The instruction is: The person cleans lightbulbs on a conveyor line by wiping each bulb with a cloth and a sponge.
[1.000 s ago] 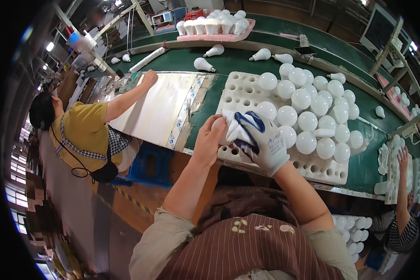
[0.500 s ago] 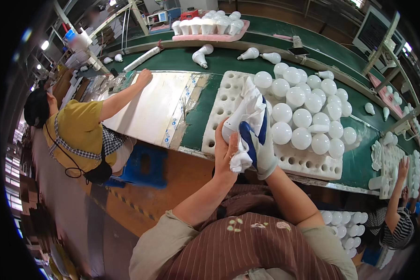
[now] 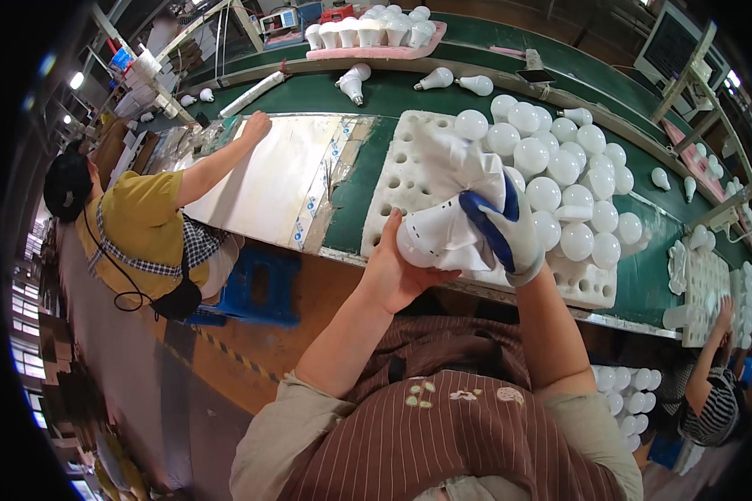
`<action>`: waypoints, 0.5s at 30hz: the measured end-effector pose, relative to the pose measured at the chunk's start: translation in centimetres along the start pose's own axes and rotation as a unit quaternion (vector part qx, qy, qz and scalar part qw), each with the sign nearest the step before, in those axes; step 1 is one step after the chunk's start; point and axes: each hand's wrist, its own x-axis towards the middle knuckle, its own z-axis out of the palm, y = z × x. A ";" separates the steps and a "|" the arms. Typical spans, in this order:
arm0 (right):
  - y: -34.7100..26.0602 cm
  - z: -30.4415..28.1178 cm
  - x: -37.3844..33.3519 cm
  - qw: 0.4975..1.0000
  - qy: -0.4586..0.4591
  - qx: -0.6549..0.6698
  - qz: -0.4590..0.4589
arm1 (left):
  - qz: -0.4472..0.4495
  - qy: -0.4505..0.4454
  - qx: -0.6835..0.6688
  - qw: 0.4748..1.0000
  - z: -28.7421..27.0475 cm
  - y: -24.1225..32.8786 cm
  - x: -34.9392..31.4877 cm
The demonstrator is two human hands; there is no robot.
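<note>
A white light bulb [image 3: 418, 240] lies tilted across my bare left hand [image 3: 395, 271], its rounded end toward the palm and my fingers curled under it. On my right hand [image 3: 510, 227] is a white glove with blue patches, closed on a white cloth [image 3: 464, 163]. That cloth wraps the bulb's other end and hides its base; its upper part is blurred. Both hands are in front of a white foam tray [image 3: 382, 204] with round holes. Many round white bulbs [image 3: 544, 194] stand in the tray's right part.
Several loose bulbs [image 3: 475, 85] lie behind the tray. More bulbs fill a pink foam tray [image 3: 376, 53] on the far ledge. At left, a person in a yellow top [image 3: 146, 209] rests a hand on a white board [image 3: 267, 179]. Another person [image 3: 710, 401] works at far right.
The bulb has turned from upright to lying sideways, its rounded end at the left. My gloved right hand has moved right, and the cloth has fanned out above the bulb.
</note>
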 end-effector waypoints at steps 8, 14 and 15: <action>-1.5 1.7 1.0 0.961 0.043 -0.258 -0.092 | 0.277 0.041 0.435 0.856 -0.9 -0.3 -0.7; 0.6 0.5 3.6 0.946 0.107 -0.202 -0.231 | 0.111 -0.064 0.020 0.992 -4.0 0.6 -1.7; 0.2 0.1 4.0 0.990 0.100 -0.090 -0.044 | 0.115 -0.061 0.022 0.991 -4.2 0.5 -1.5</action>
